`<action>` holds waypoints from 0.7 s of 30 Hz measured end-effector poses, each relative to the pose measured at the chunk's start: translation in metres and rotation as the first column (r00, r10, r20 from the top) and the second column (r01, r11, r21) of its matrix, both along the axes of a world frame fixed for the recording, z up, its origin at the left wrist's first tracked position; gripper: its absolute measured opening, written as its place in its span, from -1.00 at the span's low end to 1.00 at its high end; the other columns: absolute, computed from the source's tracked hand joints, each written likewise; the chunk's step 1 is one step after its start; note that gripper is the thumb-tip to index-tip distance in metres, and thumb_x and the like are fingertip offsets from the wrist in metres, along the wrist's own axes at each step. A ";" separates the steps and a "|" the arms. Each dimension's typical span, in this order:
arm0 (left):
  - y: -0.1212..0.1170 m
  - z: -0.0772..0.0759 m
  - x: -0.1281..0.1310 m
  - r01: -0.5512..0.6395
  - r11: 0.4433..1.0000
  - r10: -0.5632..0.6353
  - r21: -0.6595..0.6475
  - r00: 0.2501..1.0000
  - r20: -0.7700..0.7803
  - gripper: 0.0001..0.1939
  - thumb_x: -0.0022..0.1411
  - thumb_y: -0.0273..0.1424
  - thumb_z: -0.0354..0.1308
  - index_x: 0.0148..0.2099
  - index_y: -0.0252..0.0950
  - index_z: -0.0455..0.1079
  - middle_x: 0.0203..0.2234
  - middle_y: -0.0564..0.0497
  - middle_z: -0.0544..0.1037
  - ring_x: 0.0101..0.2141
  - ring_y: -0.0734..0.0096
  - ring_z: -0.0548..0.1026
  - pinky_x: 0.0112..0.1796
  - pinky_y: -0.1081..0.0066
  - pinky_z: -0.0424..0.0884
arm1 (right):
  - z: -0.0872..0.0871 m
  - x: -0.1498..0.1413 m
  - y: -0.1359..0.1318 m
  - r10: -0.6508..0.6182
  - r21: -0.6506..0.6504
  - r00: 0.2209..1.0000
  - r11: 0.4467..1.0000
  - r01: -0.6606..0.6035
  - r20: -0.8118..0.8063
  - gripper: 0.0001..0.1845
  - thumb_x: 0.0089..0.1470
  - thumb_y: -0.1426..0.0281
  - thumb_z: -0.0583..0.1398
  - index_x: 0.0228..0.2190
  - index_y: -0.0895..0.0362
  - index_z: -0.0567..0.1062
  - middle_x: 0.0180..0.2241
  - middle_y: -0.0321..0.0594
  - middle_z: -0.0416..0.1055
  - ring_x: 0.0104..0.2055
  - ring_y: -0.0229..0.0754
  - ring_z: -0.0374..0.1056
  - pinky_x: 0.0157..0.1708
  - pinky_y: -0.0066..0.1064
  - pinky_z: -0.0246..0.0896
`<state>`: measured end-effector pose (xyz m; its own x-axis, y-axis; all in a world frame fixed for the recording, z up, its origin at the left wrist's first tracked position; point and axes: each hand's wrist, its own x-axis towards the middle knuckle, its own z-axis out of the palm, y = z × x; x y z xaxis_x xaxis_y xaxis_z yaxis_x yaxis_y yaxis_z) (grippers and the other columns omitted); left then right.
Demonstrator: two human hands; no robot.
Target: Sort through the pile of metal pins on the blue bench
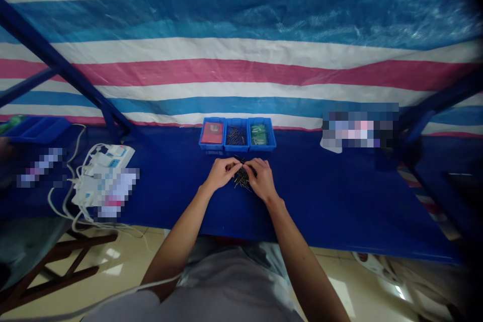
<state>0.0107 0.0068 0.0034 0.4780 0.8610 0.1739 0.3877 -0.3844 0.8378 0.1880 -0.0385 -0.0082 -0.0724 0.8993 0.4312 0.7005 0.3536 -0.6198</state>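
Observation:
A pile of small dark screw-like pieces (242, 179) lies on the blue table in front of me. Over its left side, my left hand (222, 171) is closed, thumb and index fingertip pressed together. My right hand (260, 175) is closed in a similar pinch at the pile's right side, its fingertips almost meeting the left ones. Whatever sits between the fingertips is too small to make out. Just beyond the hands stand three joined blue bins: a left bin (202, 144) with a red packet (212, 133), a middle bin (236, 148) with dark pieces, and a right bin (272, 142) with green packets (258, 134).
White power strips (121, 155) with tangled cables lie on the left of the table (320, 201). A blue divided tray (39, 130) is at far left. Blue frame posts (71, 78) slant up at both sides, and a striped sheet (241, 50) hangs behind.

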 end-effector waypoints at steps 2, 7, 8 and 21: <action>0.000 0.000 0.000 -0.007 1.000 0.007 -0.009 1.000 -0.005 -0.64 0.35 -0.17 0.07 -0.23 -0.33 0.55 -0.68 0.10 0.43 -0.62 0.52 0.32 -0.48 0.51 0.20 | 0.000 0.000 0.000 -0.004 -0.001 1.000 1.000 0.004 0.003 -0.73 0.34 0.31 0.06 -0.35 0.09 0.49 -0.36 -0.19 0.49 -0.26 -0.11 0.34 -0.19 -0.23 0.05; 0.001 0.001 -0.001 0.005 1.000 -0.006 -0.019 1.000 -0.022 -0.63 0.35 -0.15 0.06 -0.24 -0.34 0.54 -0.67 0.10 0.44 -0.61 0.51 0.34 -0.48 0.51 0.21 | 0.000 0.000 0.000 0.001 -0.002 1.000 1.000 -0.001 -0.010 -0.73 0.33 0.27 0.07 -0.30 0.07 0.52 -0.35 -0.18 0.50 -0.26 -0.09 0.36 -0.19 -0.23 0.08; 0.001 0.001 -0.001 0.002 1.000 -0.002 -0.022 1.000 -0.019 -0.63 0.36 -0.15 0.06 -0.24 -0.34 0.53 -0.67 0.10 0.44 -0.61 0.52 0.34 -0.48 0.51 0.20 | 0.000 0.000 0.000 0.007 -0.001 1.000 1.000 -0.007 -0.011 -0.75 0.33 0.27 0.08 -0.28 0.07 0.53 -0.34 -0.18 0.51 -0.25 -0.09 0.37 -0.19 -0.23 0.09; 0.000 0.000 -0.001 0.031 0.999 -0.032 -0.042 0.999 -0.013 -0.62 0.39 -0.20 0.01 -0.36 -0.34 0.45 -0.65 0.10 0.46 -0.61 0.54 0.32 -0.48 0.52 0.17 | -0.003 0.000 0.002 0.054 0.062 0.989 0.997 -0.046 -0.140 -0.82 0.28 0.34 0.17 -0.30 0.04 0.58 -0.32 -0.18 0.53 -0.22 -0.07 0.34 -0.15 -0.17 0.23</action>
